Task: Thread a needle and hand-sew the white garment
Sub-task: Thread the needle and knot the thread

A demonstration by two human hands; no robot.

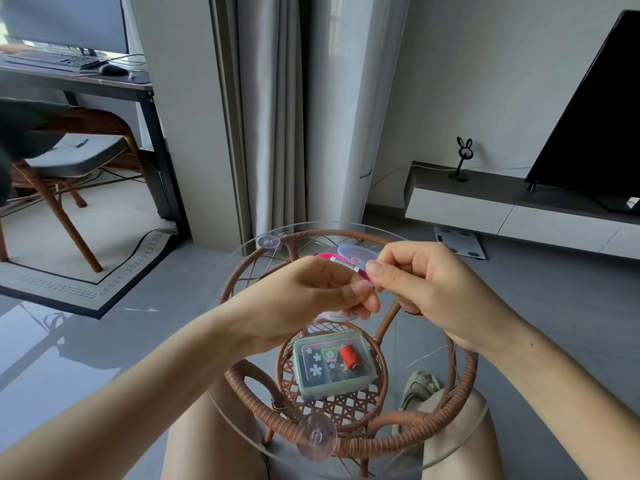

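Both forearms are bare, no sleeves in view; the right hand (438, 289) wears a dark ring (414, 313).

No text, label or number is legible on anything in view.

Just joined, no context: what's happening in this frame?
A seated person is working over a rattan table with a glass top. The left hand and right hand are pinched together above it, apparently threading a needle; needle and thread are too fine to make out at the pinch. A thin thread trails below the right wrist. A green sewing box with a red spool sits on the lower shelf. A pink item and clear lid lie behind the hands. No white garment is visible.
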